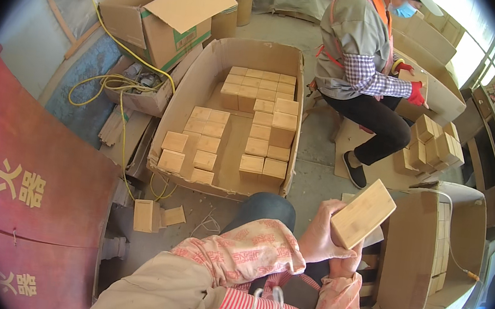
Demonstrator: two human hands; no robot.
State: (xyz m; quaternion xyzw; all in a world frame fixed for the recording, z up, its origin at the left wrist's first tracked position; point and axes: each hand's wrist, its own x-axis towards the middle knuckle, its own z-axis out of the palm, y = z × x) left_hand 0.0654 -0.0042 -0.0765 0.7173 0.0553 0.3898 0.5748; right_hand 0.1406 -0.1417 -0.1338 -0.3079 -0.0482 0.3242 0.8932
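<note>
My left hand [318, 237] is closed round a light wooden block [364, 214], tilted up in front of me. The thumb and fingers press on its near end and side. My right hand [346, 263] is just below the block, its fingers mostly hidden behind it. A pale flat piece [375, 237] shows beside that hand under the block; what it is I cannot make out. In front of me a large, low cardboard box [171, 107] holds rows of similar wooden blocks [259, 83], several of them stacked.
A person [359, 64] with red gloves sits at the far right beside stacked wooden blocks [432, 147]. An open cardboard carton [409, 250] stands to my right. A yellow cable [124, 90] runs down at left, near a red panel [44, 193]. Loose wooden pieces [144, 216] lie on the floor.
</note>
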